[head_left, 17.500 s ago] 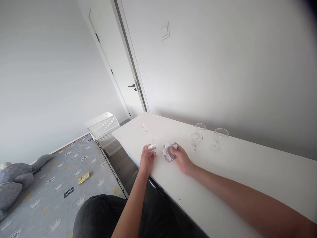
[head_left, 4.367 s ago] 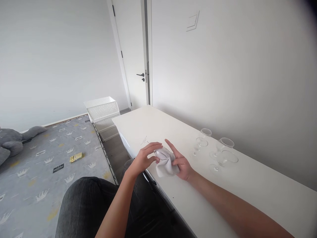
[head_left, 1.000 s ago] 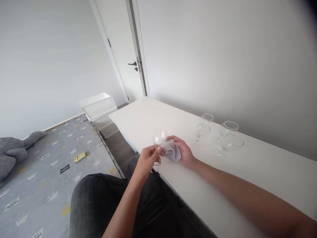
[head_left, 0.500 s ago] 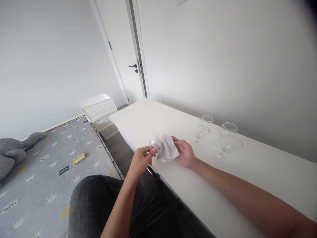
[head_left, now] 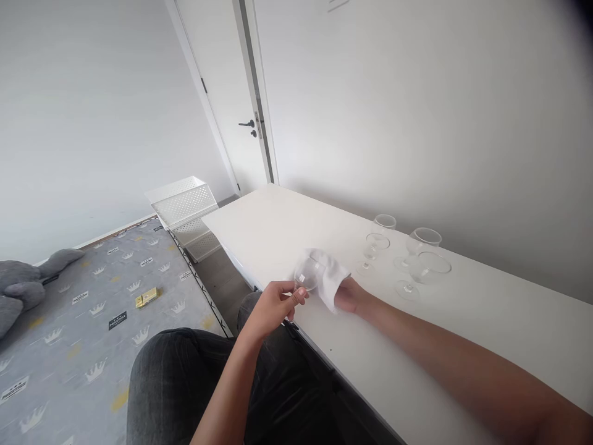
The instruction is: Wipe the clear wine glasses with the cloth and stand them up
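My left hand (head_left: 281,301) is closed on a clear wine glass (head_left: 306,276), which lies tilted over the table's near edge with its bowl toward the right. A white cloth (head_left: 334,279) drapes over my right hand (head_left: 351,295) and presses against the bowl's open end. Most of the right hand's fingers are hidden under the cloth. The glass's stem and foot are largely covered by my left fingers.
Several stemmed glasses (head_left: 430,267) stand upright on the white table (head_left: 491,346) to the right, near the wall. White perforated baskets (head_left: 183,207) are stacked past its far left end. A yellow packet (head_left: 147,298) lies on the patterned grey mattress (head_left: 171,318), with a grey plush toy (head_left: 23,287) beyond.
Both hands have shifted a little to the right with the glass. The cloth now covers my right hand's fingers, which earlier showed at its edge, and it sits at the bowl's mouth.
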Motion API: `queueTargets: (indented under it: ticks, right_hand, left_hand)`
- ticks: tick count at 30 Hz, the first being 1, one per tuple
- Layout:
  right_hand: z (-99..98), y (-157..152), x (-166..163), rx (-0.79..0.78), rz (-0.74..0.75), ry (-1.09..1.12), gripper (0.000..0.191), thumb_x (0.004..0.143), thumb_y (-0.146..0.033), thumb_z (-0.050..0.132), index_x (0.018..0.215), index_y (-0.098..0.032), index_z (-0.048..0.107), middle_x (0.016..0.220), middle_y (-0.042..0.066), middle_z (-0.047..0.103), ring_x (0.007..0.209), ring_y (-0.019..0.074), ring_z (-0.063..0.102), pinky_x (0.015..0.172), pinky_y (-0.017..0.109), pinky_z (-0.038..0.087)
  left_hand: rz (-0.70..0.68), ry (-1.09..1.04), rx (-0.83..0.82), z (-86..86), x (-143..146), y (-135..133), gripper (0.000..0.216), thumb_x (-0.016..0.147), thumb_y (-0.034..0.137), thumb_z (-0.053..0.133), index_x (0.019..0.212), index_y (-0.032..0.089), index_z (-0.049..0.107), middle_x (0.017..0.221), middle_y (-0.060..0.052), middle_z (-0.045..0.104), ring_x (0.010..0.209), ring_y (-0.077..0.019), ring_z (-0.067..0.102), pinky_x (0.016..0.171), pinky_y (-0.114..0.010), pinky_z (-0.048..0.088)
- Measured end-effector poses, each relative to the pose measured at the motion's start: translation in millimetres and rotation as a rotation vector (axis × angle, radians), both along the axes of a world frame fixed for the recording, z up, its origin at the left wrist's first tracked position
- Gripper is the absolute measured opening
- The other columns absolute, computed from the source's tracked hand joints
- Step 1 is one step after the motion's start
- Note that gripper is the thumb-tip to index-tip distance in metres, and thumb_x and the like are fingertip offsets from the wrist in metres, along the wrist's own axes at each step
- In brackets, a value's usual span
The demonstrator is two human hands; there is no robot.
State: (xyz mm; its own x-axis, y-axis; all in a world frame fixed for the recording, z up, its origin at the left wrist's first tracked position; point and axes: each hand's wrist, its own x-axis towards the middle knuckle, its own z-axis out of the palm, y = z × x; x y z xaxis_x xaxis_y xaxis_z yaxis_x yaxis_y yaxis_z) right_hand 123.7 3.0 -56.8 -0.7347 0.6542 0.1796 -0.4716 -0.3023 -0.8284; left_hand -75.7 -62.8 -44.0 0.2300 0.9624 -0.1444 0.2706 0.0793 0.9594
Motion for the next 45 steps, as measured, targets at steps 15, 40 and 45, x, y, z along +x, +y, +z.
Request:
queueTargets:
  ticks: [15,40,45]
  right_hand:
    - [-17.3,8.8,8.5,0.000,0.060,0.004,0.053,0.083,-0.066,0.072,0.097,-0.015,0.074,0.081,0.010,0.072,0.072,0.0277,0.070,0.068,0.046,0.059]
    - [-26.0,5.3,14.1,-0.222,-0.226,0.024,0.053,0.062,-0.028,0.089,0.109,-0.026,0.066,0.092,0.002,0.069,0.076,0.0213,0.065,0.066,0.034,0.054]
    - [-26.0,5.1,10.8,-0.171,-0.335,0.028,0.059,0.061,-0.021,0.090,0.114,-0.027,0.065,0.098,0.001,0.067,0.086,0.0184,0.064,0.072,0.028,0.052]
  left_hand:
    - [-0.007,-0.202,-0.079,-7.4,26.4,1.8,0.054,0.090,0.066,0.066,0.080,0.013,0.070,0.078,-0.002,0.059,0.050,-0.0067,0.047,0.056,-0.026,0.035]
    - [-0.066,-0.292,-0.199,-23.2,42.1,5.6,0.049,0.091,0.061,0.064,0.069,0.018,0.053,0.060,0.007,0.036,0.049,-0.0065,0.030,0.058,-0.026,0.031]
    - [0.195,0.343,0.279,-22.8,47.1,1.9,0.027,0.090,0.025,0.056,0.064,0.019,0.051,0.060,0.001,0.049,0.061,-0.0128,0.038,0.062,-0.028,0.027]
